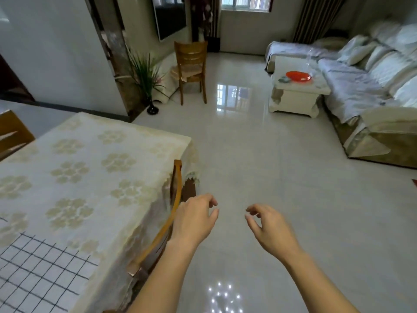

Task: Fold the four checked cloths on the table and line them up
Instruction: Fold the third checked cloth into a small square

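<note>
Both hands hang empty over the tiled floor — left hand [195, 219] and right hand [268, 225] loosely curled; a checked cloth [38, 269] lies on the table [94, 168] left of them.

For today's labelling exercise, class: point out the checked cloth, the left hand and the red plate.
checked cloth [38, 274], head view, on its flat gridded middle.
left hand [194, 219], head view, on the back of the hand.
red plate [298, 76], head view, on its centre.

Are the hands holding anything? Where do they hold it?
Nothing. The left hand and the right hand hang loosely curled over the floor, apart from the cloth.
</note>
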Demonstrator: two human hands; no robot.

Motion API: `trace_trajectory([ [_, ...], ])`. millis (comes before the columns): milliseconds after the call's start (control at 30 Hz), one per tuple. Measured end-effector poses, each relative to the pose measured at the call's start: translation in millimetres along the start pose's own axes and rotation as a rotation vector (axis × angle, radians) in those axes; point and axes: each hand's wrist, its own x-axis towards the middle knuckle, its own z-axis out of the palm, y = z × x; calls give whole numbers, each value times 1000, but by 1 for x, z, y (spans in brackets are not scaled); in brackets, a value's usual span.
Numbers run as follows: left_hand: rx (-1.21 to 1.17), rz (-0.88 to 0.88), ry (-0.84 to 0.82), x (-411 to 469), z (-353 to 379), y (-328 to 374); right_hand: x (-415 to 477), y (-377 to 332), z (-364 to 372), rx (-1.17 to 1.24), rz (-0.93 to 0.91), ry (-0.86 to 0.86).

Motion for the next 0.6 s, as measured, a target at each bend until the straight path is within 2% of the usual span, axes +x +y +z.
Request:
trace_trajectory([
  [233,35,-158,-19,101,9,-21,137,23,16,109,-102,-91],
  [367,37,-239,-11,178,15,-7,227,45,20,157,-165,-124],
  [467,83,-296,-7,227,18,7,287,64,6,146,-244,-174],
  [600,85,-363,80,295,-5,20,372,72,-21,166,-305,-134],
])
